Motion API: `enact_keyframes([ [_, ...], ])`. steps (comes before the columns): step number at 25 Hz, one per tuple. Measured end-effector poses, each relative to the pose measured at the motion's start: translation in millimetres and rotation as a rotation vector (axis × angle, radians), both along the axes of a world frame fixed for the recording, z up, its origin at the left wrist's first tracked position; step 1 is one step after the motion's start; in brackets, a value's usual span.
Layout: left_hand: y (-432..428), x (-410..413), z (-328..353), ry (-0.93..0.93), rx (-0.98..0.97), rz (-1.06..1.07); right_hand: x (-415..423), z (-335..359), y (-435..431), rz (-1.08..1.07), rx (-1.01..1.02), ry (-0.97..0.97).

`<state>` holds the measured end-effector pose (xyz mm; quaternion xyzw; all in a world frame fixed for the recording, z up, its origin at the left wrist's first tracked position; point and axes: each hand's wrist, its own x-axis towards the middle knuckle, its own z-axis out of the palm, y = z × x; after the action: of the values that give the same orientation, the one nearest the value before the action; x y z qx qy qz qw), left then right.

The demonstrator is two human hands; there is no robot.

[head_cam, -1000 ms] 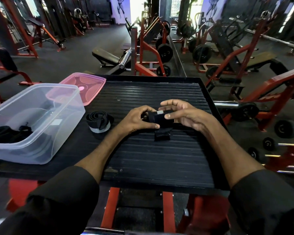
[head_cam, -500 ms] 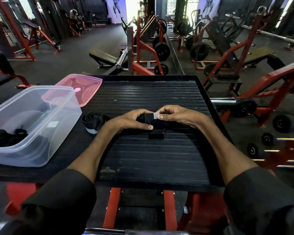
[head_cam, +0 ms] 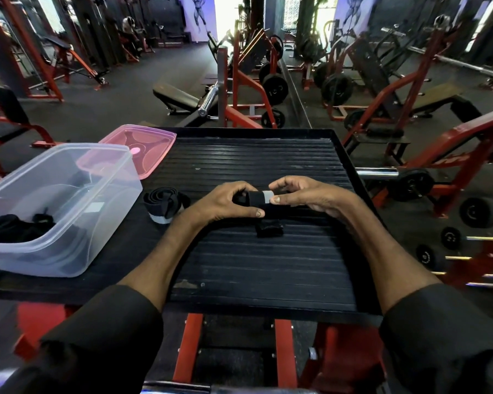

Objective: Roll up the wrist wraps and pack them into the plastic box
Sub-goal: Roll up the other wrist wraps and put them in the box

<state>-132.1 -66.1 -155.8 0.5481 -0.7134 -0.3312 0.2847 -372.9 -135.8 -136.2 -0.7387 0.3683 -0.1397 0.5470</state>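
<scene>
Nearest the camera, two dark sleeves [head_cam: 103, 336] reach forward over the black ribbed worktop [head_cam: 262, 265], bare in front of the hands. A loose black tail [head_cam: 269, 228] of the wrap lies flat on the ribs just this side of the hands. Left hand [head_cam: 225, 201] is curled around the left end of the black wrap [head_cam: 255, 198], thumb tucked underneath, fingers over the top. Right hand [head_cam: 305, 194] pinches the other end, thumb tip pressed on the grey band [head_cam: 267, 196], fingers arched above it and only partly closed. The roll sits low between both hands, at or just above the worktop. To the left, just beside the left wrist, a second wrap [head_cam: 165, 203] lies coiled, its grey end showing, touching nothing else. Further left stands the clear box [head_cam: 69, 251], open, with black wraps [head_cam: 12, 227] already lying in its near-left corner. Behind the box rests the pink lid [head_cam: 154, 155], flat on the worktop's far-left corner. Beyond the worktop's edge: red racks [head_cam: 248, 81] and weight plates [head_cam: 273, 86] on the gym floor.
</scene>
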Motion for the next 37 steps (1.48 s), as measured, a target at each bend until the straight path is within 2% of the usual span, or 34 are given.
enact_keyframes([
  [4,3.1,-7.0,-1.2,-0.144,-0.037,-0.031,1.5,-2.5,1.3,0.054,-0.012,0.085],
  [7,5.6,-6.4,0.2,-0.077,-0.092,0.008,4.4,-1.1,4.0,0.044,-0.037,0.113],
  [10,7.8,-9.1,2.0,0.001,-0.209,0.074,1.9,2.7,4.7,-0.021,0.016,-0.063],
  [12,8.9,-11.3,3.7,0.046,-0.292,0.111,2.0,3.2,5.6,-0.039,0.122,-0.204],
  [14,9.1,-11.5,4.7,0.070,-0.350,0.108,3.1,2.8,8.3,-0.007,0.206,-0.233],
  [17,6.2,-9.2,3.9,0.094,-0.290,0.100,6.0,0.8,10.1,-0.018,0.177,-0.191],
  [21,2.5,-5.5,2.0,0.383,0.093,0.070,11.1,-5.4,9.1,-0.161,0.038,-0.212],
  [23,1.4,-3.9,1.3,0.414,0.157,0.089,13.7,-7.7,10.6,-0.174,-0.031,-0.252],
  [25,2.3,-5.0,0.2,0.365,0.120,0.081,16.7,-6.4,13.4,-0.176,-0.076,-0.330],
  [28,5.9,-7.8,1.7,0.448,0.066,0.114,21.0,-4.1,13.8,-0.159,-0.143,-0.348],
  [30,5.4,-9.7,1.8,0.455,0.001,0.151,17.7,-1.9,10.8,-0.109,-0.047,-0.365],
  [33,4.3,-13.5,3.0,0.422,-0.071,0.141,9.2,5.7,8.7,-0.101,0.225,-0.418],
  [37,3.8,-16.8,4.7,0.361,-0.154,0.106,9.2,1.2,6.0,-0.115,0.207,-0.245],
])
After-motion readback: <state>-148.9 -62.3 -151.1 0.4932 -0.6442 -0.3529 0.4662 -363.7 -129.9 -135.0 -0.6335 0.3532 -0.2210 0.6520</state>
